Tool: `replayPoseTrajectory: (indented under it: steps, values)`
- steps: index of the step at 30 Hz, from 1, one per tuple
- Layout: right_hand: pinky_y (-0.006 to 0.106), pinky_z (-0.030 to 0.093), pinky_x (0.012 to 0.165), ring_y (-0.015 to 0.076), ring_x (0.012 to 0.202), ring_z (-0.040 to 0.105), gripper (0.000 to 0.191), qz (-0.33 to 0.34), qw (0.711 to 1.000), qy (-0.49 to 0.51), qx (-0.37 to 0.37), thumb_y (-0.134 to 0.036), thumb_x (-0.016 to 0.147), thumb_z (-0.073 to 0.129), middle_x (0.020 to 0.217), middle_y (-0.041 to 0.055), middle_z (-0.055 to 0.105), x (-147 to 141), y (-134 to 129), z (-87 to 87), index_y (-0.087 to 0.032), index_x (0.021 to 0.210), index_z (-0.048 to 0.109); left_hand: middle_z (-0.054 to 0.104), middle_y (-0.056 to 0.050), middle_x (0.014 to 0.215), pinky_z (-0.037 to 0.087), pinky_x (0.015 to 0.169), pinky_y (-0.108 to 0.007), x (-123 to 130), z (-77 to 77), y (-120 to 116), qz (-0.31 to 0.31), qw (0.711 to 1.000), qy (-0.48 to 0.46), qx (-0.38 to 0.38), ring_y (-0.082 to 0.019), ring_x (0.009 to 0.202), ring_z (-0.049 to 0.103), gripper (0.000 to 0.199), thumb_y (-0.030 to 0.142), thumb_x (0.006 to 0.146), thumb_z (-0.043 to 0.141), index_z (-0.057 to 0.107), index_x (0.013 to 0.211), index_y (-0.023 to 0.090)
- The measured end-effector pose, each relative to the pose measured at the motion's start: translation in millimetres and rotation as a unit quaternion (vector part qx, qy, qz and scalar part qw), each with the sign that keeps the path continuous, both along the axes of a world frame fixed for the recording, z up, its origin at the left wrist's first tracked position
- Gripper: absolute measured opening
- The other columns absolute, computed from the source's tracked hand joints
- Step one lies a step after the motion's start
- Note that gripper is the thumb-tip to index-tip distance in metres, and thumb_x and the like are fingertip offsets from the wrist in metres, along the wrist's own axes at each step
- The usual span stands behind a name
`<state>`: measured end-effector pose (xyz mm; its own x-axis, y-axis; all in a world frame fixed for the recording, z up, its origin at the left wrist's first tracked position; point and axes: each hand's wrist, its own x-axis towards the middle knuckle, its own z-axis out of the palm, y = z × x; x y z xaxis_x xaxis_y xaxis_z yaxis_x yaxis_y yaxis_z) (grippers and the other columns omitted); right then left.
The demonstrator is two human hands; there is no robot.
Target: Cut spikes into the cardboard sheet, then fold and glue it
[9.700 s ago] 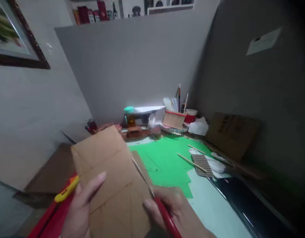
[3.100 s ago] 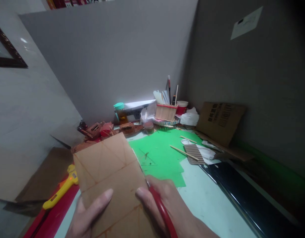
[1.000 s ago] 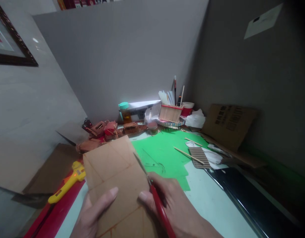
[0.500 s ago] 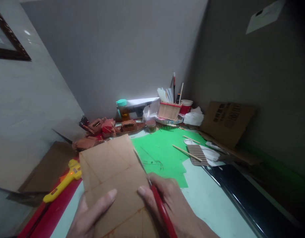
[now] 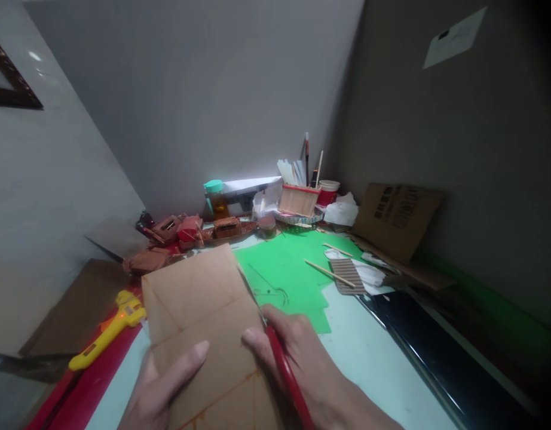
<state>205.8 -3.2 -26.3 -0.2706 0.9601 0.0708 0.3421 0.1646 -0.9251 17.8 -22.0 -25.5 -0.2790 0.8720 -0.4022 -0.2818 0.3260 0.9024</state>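
My left hand (image 5: 170,385) grips the lower left side of a brown cardboard piece (image 5: 208,304), thumb on top and fingers hidden beneath. Brown lines mark the cardboard. My right hand (image 5: 297,352) is closed around a red-handled cutting tool (image 5: 284,367), with its thumb by the cardboard's right edge. The tool's thin blade lies along that edge, pointing away from me. Whether it is a knife or scissors I cannot make out. Beyond the hands, a green sheet (image 5: 279,263) lies on the pale tabletop (image 5: 369,352).
A yellow glue gun (image 5: 109,334) lies at left. Brown model pieces (image 5: 168,230), a teal-lidded jar (image 5: 216,200) and a pencil box (image 5: 299,200) stand at the back. To the right are sticks (image 5: 331,273), corrugated card (image 5: 347,276), a black glossy panel (image 5: 428,340) and a cardboard flap (image 5: 396,221).
The view has turned slightly right, so the background sits further left. Both hands keep their grips on the cardboard and the red-handled tool, whose position along the edge looks nearly the same.
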Motion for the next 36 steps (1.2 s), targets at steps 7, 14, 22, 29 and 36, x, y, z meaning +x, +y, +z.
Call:
replayPoseTrajectory:
  steps: [7, 14, 22, 29, 36]
  values:
    - [0.027, 0.023, 0.050, 0.0117, 0.055, 0.031, 0.045, -0.004, 1.000, 0.003, -0.016, -0.056, 0.096, 0.043, 0.060, -0.0044, 0.036, -2.0, -2.4, -4.5, -0.021, 0.067, 0.039, 0.078, -0.007, 0.116, 0.062, 0.082, -0.046, 0.2, -1.5, 0.1, -0.017, 1.000, -0.005, 0.011, -0.041, 0.113, 0.067, 0.092, 0.038, 0.062, 0.087, 0.046, 0.144, 0.032]
    - [0.026, 0.028, 0.054, 0.0126, 0.060, 0.038, 0.038, -0.015, 1.000, 0.021, -0.010, -0.050, 0.094, 0.051, 0.065, -0.0023, 0.045, -0.7, 2.4, -4.5, -0.020, 0.071, 0.045, 0.079, -0.006, 0.113, 0.059, 0.088, -0.050, 4.6, 0.8, -0.6, -0.014, 0.999, -0.034, 0.001, -0.041, 0.112, 0.067, 0.096, 0.033, 0.061, 0.088, 0.043, 0.146, 0.034]
    - [0.024, 0.032, 0.054, 0.0119, 0.062, 0.043, 0.044, -0.021, 0.994, 0.094, -0.048, -0.053, 0.094, 0.054, 0.065, -0.0009, 0.051, -4.2, -0.9, -1.9, -0.018, 0.067, 0.049, 0.080, -0.003, 0.106, 0.062, 0.080, -0.054, 11.1, 9.2, 0.4, -0.018, 0.997, -0.072, -0.008, -0.042, 0.103, 0.072, 0.092, 0.021, 0.060, 0.084, 0.045, 0.142, 0.038]
    - [0.018, 0.029, 0.032, 0.0075, 0.036, 0.041, 0.040, -0.084, 0.959, 0.244, -0.116, -0.058, 0.094, 0.049, 0.059, -0.0052, 0.051, 8.6, 18.5, -1.8, -0.018, 0.090, 0.053, 0.082, -0.008, 0.098, 0.062, 0.074, -0.061, 12.9, 29.6, -1.8, -0.028, 0.978, -0.197, -0.067, -0.046, 0.091, 0.074, 0.096, 0.023, 0.060, 0.084, 0.041, 0.146, 0.030]
    - [0.017, 0.039, 0.040, 0.0082, 0.044, 0.048, 0.038, -0.066, 0.951, 0.290, -0.084, -0.050, 0.088, 0.064, 0.060, -0.0069, 0.052, 24.1, 23.6, -0.6, -0.018, 0.105, 0.054, 0.082, -0.012, 0.091, 0.059, 0.081, -0.061, 2.3, 29.0, 5.9, -0.028, 0.976, -0.211, -0.038, -0.046, 0.091, 0.074, 0.095, 0.020, 0.059, 0.085, 0.045, 0.146, 0.022]
